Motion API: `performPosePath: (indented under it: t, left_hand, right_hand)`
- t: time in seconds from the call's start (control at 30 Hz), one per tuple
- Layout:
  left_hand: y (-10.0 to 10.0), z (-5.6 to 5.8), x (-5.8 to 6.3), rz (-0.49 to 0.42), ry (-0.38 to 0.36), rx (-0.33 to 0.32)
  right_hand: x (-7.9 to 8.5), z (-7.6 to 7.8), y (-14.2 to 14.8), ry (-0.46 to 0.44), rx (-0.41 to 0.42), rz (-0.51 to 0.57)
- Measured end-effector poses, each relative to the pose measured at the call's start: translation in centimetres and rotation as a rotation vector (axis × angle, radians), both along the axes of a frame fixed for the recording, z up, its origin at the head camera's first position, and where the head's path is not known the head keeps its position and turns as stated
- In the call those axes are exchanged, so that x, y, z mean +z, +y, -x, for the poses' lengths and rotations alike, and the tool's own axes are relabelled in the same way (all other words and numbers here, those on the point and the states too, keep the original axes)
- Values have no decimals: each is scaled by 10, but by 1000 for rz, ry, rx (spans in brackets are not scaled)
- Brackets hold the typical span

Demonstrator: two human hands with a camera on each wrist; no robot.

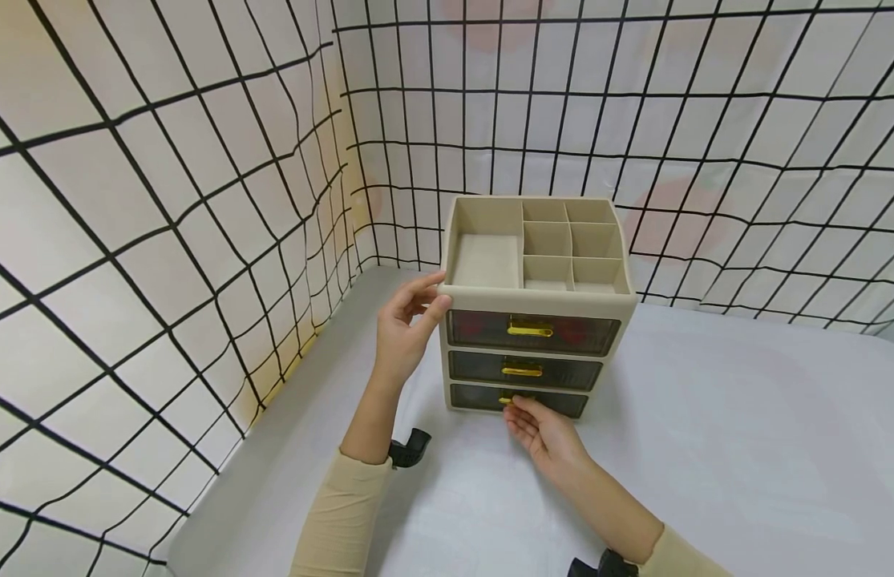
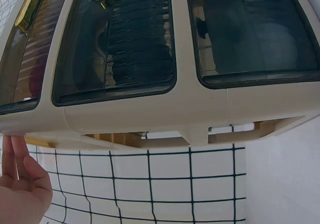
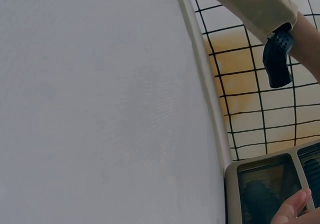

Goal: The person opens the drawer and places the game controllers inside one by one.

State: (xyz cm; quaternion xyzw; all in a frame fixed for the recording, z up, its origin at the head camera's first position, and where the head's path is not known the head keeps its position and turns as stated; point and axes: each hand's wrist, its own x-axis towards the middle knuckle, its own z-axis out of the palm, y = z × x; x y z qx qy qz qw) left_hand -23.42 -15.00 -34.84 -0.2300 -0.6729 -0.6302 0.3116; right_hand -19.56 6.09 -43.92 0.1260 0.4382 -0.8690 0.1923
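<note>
A beige desktop drawer organizer [image 1: 536, 301] stands upright, with three dark see-through drawers and gold handles. My left hand [image 1: 405, 328] touches its upper left front corner with the fingertips; in the left wrist view the fingers [image 2: 19, 151] look fairly straight against the side. Down at the bottom drawer [image 1: 475, 397], my right hand [image 1: 551, 441] pinches the gold handle [image 1: 505, 399], thumb on top and fingers curled below. Part of that handle is hidden by the thumb. All three drawers look closed. Reddish shapes show dimly through the top drawer [image 1: 598, 336].
The organizer's open top has one large compartment [image 1: 486, 260] and several small ones. Black wire grid panels [image 1: 562, 120] stand behind and to the left over white cloth. A white surface [image 1: 742, 441] lies underneath. Black devices [image 1: 410, 449] are strapped to both wrists.
</note>
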Motion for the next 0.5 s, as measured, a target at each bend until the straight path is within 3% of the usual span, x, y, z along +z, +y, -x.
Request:
performPosePath:
  t: [0.13,0.23,0.5]
  left_hand:
    - [3,0,0,-6,-12,-6]
    - [4,1,0,-7,-24,-9]
    - [1,3,2,-10,-64,-9]
  right_hand:
    - [-1,-2,7,41,49,-9]
    - [-3,-3,19,95,151,-45]
    - [4,-6,67,325,436,-347]
